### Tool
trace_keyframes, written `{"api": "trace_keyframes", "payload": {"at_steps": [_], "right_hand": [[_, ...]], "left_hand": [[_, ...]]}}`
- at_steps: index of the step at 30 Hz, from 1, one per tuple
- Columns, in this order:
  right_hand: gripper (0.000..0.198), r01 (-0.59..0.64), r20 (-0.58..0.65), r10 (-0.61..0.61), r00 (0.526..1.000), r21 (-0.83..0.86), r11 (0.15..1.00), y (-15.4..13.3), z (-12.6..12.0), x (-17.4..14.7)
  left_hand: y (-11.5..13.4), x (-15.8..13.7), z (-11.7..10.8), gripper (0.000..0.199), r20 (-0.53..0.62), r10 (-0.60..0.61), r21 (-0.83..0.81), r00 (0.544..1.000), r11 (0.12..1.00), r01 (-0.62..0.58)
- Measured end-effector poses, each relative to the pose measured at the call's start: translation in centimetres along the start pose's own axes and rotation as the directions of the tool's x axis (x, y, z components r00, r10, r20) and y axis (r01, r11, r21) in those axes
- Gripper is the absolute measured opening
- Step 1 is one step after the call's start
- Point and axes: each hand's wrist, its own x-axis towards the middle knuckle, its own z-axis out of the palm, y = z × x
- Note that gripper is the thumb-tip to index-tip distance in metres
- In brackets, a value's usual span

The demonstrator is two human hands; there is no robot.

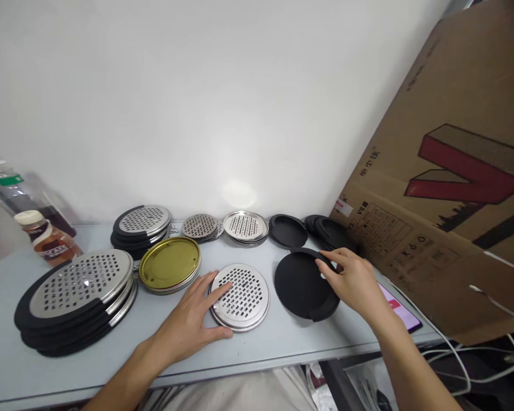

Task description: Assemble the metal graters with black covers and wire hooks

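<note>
A round silver perforated plate [241,294] lies on the table in front of me, stacked on another metal disc. My left hand [193,311] is spread over its left side, index finger on the holes and thumb at the lower rim. To its right, my right hand [346,277] pinches the rim of a round black tray-like disc [302,285] between thumb and fingers. That disc is slightly tilted, with a notch in its raised rim at the lower right. Between the discs there is a narrow gap of table.
Left: a gold-coloured disc stack [170,264], large black-rimmed perforated stacks [79,285], and bottles [47,240]. Behind: smaller perforated plates [200,226], silver plates [245,226] and black discs [288,230]. Right: a cardboard box [411,171], a phone [400,308] and white cables [449,348].
</note>
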Motion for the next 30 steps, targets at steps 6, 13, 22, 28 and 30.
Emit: {"api": "trace_keyframes", "payload": {"at_steps": [6, 13, 22, 28, 30], "right_hand": [[0.031, 0.004, 0.072, -0.003, 0.997, -0.004, 1.0, -1.4, 1.0, -0.1], [0.029, -0.083, 0.117, 0.085, 0.99, -0.021, 0.996, -1.0, 1.6, -0.2], [0.033, -0.1, -0.005, 0.1, 0.995, 0.035, 0.994, -1.8, 2.1, -1.7], [0.027, -0.147, 0.134, 0.148, 0.98, -0.022, 0.989, -0.9, 2.2, -1.4], [0.028, -0.124, 0.112, 0.125, 0.986, -0.015, 0.992, -1.1, 2.2, -1.7]], "left_hand": [[-0.1, 0.1, -0.2, 0.077, 0.013, -0.021, -0.019, 1.0, 1.0, 0.022], [-0.1, 0.2, -0.5, 0.076, 0.007, -0.054, -0.05, 0.999, 0.997, 0.054], [-0.3, 0.2, -0.7, 0.075, -0.002, -0.061, -0.049, 0.998, 0.997, 0.061], [-0.5, 0.1, -0.7, 0.072, -0.005, -0.064, -0.049, 0.998, 0.997, 0.064], [-0.5, 0.1, -0.7, 0.072, 0.0, -0.066, -0.048, 0.998, 0.997, 0.066]]}}
